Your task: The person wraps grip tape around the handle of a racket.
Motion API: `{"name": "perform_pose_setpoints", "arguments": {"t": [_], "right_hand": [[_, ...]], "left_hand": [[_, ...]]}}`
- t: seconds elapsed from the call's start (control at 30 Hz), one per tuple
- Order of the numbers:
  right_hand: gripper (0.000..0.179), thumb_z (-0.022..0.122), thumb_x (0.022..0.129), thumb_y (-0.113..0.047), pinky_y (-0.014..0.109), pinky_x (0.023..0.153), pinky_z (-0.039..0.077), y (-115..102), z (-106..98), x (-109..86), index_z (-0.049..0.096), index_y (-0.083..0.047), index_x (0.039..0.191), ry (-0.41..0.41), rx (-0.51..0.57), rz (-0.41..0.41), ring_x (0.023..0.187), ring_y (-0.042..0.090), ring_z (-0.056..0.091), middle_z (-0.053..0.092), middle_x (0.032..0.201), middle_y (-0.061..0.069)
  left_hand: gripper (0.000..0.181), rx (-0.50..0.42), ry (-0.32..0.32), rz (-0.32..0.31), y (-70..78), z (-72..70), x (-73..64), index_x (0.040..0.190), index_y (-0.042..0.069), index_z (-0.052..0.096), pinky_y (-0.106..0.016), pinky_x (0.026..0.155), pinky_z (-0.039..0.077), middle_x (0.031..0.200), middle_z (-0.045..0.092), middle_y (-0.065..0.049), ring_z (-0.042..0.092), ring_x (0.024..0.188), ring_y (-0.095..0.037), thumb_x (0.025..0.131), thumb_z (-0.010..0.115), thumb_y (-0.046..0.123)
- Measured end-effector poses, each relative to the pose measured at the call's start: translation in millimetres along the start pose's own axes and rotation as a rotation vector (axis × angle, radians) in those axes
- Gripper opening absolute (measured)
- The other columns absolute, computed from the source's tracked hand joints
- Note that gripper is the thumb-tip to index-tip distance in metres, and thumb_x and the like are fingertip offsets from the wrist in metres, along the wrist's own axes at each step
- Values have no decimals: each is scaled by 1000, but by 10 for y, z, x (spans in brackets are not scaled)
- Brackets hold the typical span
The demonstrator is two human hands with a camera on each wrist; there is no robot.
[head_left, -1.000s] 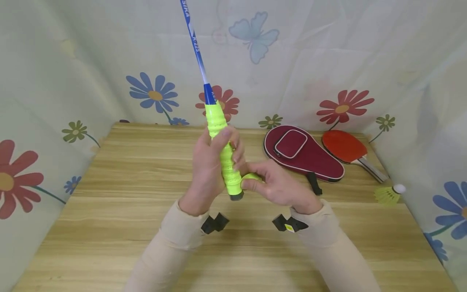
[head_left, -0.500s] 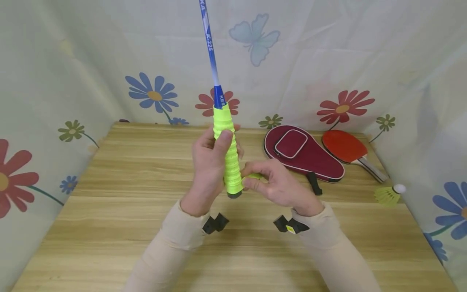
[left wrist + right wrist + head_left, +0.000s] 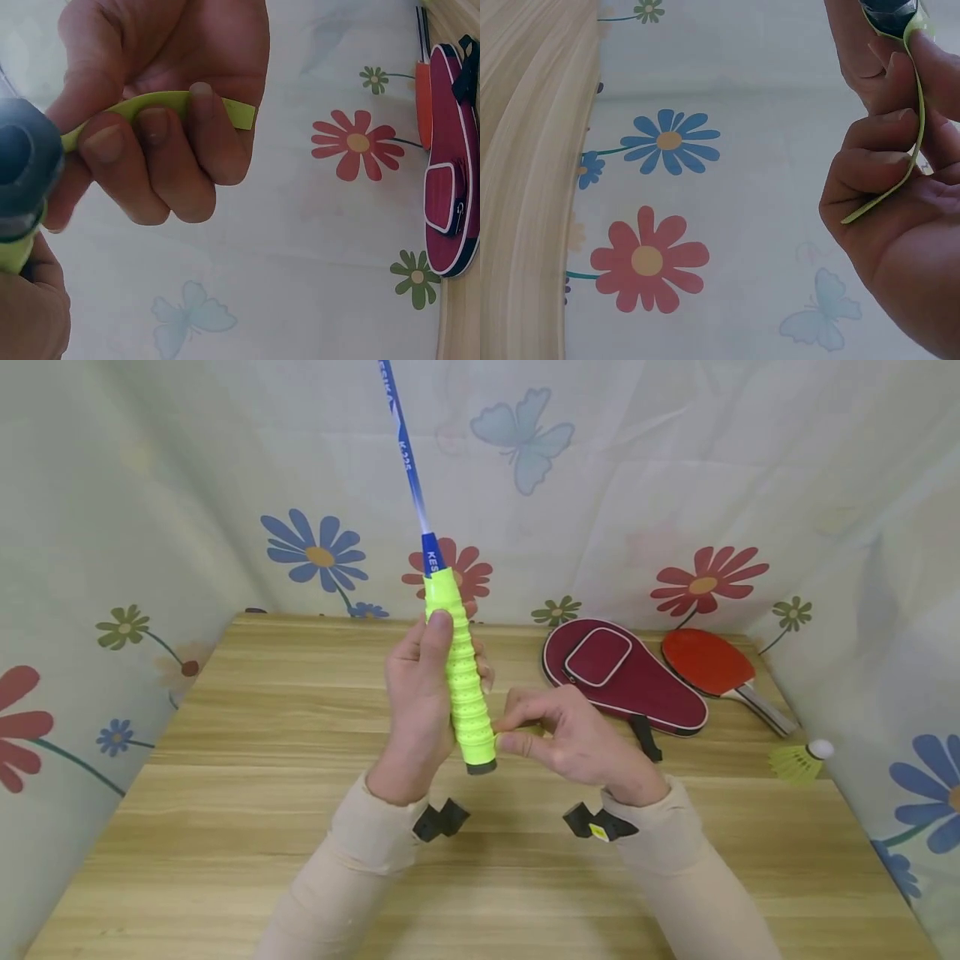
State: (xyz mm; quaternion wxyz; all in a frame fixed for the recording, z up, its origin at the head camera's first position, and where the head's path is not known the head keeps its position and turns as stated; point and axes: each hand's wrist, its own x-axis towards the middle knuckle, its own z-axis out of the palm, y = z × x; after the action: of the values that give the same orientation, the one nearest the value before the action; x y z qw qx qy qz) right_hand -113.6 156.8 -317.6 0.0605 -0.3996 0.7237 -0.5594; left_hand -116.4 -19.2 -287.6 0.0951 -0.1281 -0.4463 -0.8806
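Observation:
In the head view my left hand (image 3: pixel 420 693) grips the handle of a badminton racket (image 3: pixel 409 468), its thumb lying along the front. The blue shaft points up, leaning left, and the racket's head is out of view. Neon-yellow ribbed grip tape (image 3: pixel 468 697) covers the handle down to near the dark butt cap (image 3: pixel 481 767). Close by on the right, my right hand (image 3: pixel 573 739) pinches the tape's loose end beside the butt. The left wrist view shows that loose tail (image 3: pixel 240 115) running across the right hand's curled fingers (image 3: pixel 169 131).
On the wooden table (image 3: pixel 300 852), at the back right, lie a maroon paddle case (image 3: pixel 660 689) with a black strap (image 3: pixel 645 737) and a red table tennis paddle (image 3: pixel 707 662). A yellow shuttlecock (image 3: pixel 798 760) lies near the right edge. Flowered cloth (image 3: pixel 615 510) hangs around the table.
The racket swung upright and rightward, then leaned back left, turning slightly in my left hand. My right hand stays nearly in place, and less of the loose tape shows between its fingers.

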Motion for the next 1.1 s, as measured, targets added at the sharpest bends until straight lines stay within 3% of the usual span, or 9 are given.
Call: {"name": "perform_pose_setpoints", "arguments": {"t": [0.17, 0.3, 0.43, 0.7, 0.97, 1.1], "right_hand": [[16, 73, 84, 2, 30, 59, 44, 14, -8, 3, 75, -7, 98, -2, 9, 29, 71, 20, 51, 61, 78, 1], [16, 73, 84, 1, 30, 60, 45, 11, -1, 6, 75, -6, 98, -12, 18, 47, 73, 21, 52, 63, 81, 1], [17, 72, 85, 0, 32, 63, 48, 8, 24, 19, 74, -7, 100, -32, 12, 71, 75, 21, 54, 66, 85, 1], [15, 71, 86, 0, 28, 60, 45, 14, 47, 7, 74, -4, 100, -29, 29, 78, 71, 20, 53, 64, 81, 2], [11, 71, 86, 1, 29, 64, 48, 54, 61, 12, 72, -4, 95, -52, 38, 71, 73, 21, 56, 65, 82, 2], [17, 69, 88, -1, 33, 74, 54, 76, 68, 28, 67, -2, 105, -120, 43, 93, 81, 21, 61, 68, 92, 3]], "left_hand": [[42, 82, -29, 21, 39, 2, -18, 113, -1, 63, -25, 57, 52, 78, 59, -6, 57, 60, -16, 101, 52, 37], [37, 67, -41, 30, 59, 14, -25, 104, 3, 61, -23, 53, 48, 75, 57, -4, 54, 57, -15, 104, 45, 36], [36, 41, -36, 18, 61, 3, -26, 107, 6, 62, -22, 49, 45, 73, 55, -3, 52, 54, -14, 104, 44, 37], [33, 100, -89, 88, 74, 24, -25, 99, 7, 65, -23, 48, 46, 70, 55, -5, 51, 51, -14, 104, 45, 33], [42, -6, -110, -15, 36, 17, -32, 116, 0, 58, -22, 43, 42, 67, 52, -3, 49, 48, -12, 105, 41, 36], [40, -44, -163, -49, 43, 28, -35, 119, 7, 54, -23, 41, 41, 65, 49, -2, 47, 46, -13, 105, 38, 41]]}}
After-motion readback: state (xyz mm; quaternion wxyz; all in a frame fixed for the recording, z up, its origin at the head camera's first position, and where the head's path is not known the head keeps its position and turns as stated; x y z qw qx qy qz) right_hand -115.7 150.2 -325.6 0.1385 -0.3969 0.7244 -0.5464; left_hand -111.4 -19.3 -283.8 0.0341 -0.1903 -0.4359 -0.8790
